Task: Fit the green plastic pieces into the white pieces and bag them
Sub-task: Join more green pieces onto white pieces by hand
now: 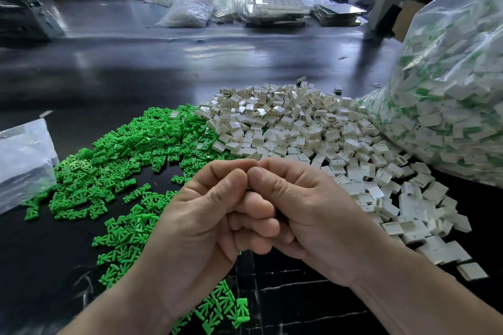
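Left hand [201,226], right hand [313,215] curled tog., hold unclear; btwn green pieces [114,160], white pieces [299,122]

A small factory assembly workshop is shown. A long dark work table [136,68] is covered with loose parts in great number: a heap of green plastic pieces [122,155] is spread beside a heap of white pieces [299,128], and the two heaps touch. At the right a large clear bag [449,90] is filled with white and green parts. Farther back on the same table a smaller clear bag [187,13] of parts and a stack of trays [275,12] are laid. A grey metal post [386,0] and a cardboard box [405,16] are seen behind.
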Demonstrator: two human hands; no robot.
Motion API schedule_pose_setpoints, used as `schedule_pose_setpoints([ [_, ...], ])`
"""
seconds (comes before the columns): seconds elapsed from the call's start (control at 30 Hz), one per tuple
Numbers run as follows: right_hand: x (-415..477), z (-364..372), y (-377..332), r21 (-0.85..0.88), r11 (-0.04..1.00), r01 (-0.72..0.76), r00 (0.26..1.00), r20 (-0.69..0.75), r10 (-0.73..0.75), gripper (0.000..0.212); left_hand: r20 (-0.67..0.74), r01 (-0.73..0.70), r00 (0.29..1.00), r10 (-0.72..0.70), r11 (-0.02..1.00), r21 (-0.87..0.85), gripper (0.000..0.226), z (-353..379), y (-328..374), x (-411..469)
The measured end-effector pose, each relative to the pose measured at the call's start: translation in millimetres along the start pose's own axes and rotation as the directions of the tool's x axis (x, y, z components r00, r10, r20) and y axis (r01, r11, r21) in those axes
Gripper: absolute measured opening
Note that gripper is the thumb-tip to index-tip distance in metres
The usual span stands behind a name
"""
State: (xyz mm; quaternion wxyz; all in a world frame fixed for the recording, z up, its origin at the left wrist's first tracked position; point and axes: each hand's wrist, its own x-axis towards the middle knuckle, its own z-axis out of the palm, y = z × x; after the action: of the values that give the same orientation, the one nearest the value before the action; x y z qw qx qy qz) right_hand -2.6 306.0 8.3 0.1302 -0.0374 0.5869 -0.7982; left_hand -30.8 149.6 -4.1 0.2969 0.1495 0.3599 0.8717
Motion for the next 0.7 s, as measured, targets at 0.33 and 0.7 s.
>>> schedule_pose_setpoints([
  [0.33,-0.5,2.1,-1.4,0.009,1.000,-0.009,1.000,0.014,0.008,0.047,0.005,0.018,1.000,-0.018,0.999,0.033,0.022,-1.1,5.2,-1.0],
  [0.7,1.5,-0.6,0.8,0.088,0.996,0.025,0.999,0.042,-0.029,0.029,-0.009,-0.055,0.998,0.057,0.989,0.138,0.025,2.4,5.1,1.4],
])
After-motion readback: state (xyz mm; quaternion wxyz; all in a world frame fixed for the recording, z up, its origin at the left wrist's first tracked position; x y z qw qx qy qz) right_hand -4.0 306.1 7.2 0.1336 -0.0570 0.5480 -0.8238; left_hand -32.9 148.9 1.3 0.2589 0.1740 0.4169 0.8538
